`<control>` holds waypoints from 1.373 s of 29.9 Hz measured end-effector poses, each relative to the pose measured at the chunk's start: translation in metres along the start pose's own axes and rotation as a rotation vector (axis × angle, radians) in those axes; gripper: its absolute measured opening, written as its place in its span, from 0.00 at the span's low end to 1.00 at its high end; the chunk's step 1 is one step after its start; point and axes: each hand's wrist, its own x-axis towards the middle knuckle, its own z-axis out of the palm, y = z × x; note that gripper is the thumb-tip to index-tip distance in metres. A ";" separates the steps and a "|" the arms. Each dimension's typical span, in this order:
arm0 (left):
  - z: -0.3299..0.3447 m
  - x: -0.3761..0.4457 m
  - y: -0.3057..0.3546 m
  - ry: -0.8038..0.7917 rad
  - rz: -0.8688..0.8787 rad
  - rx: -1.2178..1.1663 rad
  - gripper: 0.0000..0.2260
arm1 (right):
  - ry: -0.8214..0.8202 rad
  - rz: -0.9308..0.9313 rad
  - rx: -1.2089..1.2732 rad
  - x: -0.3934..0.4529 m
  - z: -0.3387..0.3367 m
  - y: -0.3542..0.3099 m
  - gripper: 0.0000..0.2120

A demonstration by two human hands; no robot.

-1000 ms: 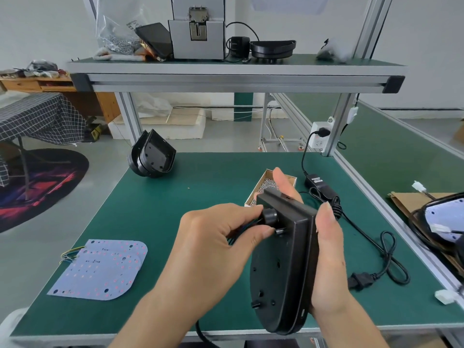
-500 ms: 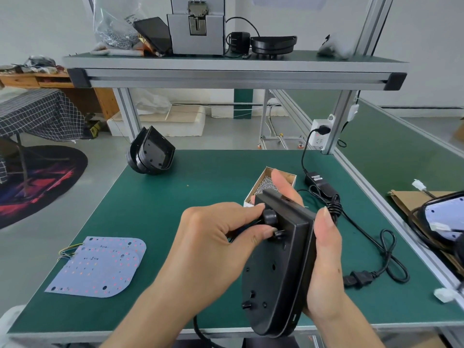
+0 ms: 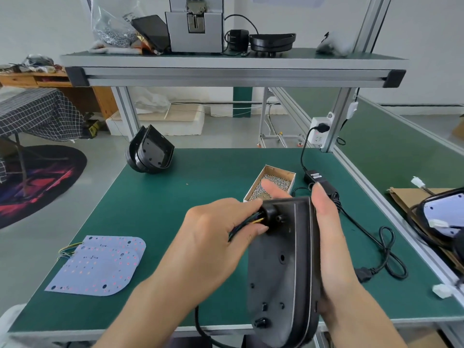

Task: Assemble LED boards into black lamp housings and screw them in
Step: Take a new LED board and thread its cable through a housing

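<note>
Fingers (image 3: 253, 228) of the left hand (image 3: 213, 237) pinched on the bundle of thin coloured wires (image 3: 244, 223) at the round collar of the black moulded-plastic lamp housing (image 3: 283, 270); right hand (image 3: 329, 247) curled round the housing's far edge, holding it upright on edge, back face showing, above the near edge of the green-topped workbench (image 3: 200, 197). Relative to the housing: open cardboard box of small silver screws (image 3: 272, 183) just behind; stack of pale-blue flat LED boards (image 3: 100, 266) to the left on the bench; second black housing (image 3: 150, 153) far behind-left; black power adapter with coiled cord (image 3: 321, 182) behind-right.
</note>
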 end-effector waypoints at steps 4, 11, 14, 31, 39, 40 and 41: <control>-0.007 0.007 -0.001 -0.015 0.134 0.035 0.08 | -0.017 0.103 0.104 0.000 0.002 -0.012 0.32; -0.012 0.015 -0.006 -0.143 0.289 0.214 0.13 | -0.018 0.147 0.096 0.001 0.004 -0.005 0.32; -0.013 0.015 -0.005 -0.149 0.306 0.232 0.15 | -0.021 0.142 0.048 0.003 0.004 -0.003 0.30; 0.003 0.002 -0.002 -0.028 -0.177 -0.068 0.14 | -0.010 -0.114 0.085 0.008 -0.001 0.014 0.39; 0.001 -0.009 -0.007 -0.283 -0.533 -0.401 0.12 | -0.287 -0.237 -0.474 0.015 -0.038 0.013 0.48; 0.000 -0.010 -0.006 -0.291 -0.529 -0.415 0.11 | -0.324 -0.237 -0.512 0.014 -0.042 0.014 0.48; 0.001 -0.010 -0.004 -0.299 -0.523 -0.433 0.11 | -0.359 -0.241 -0.557 0.012 -0.046 0.015 0.49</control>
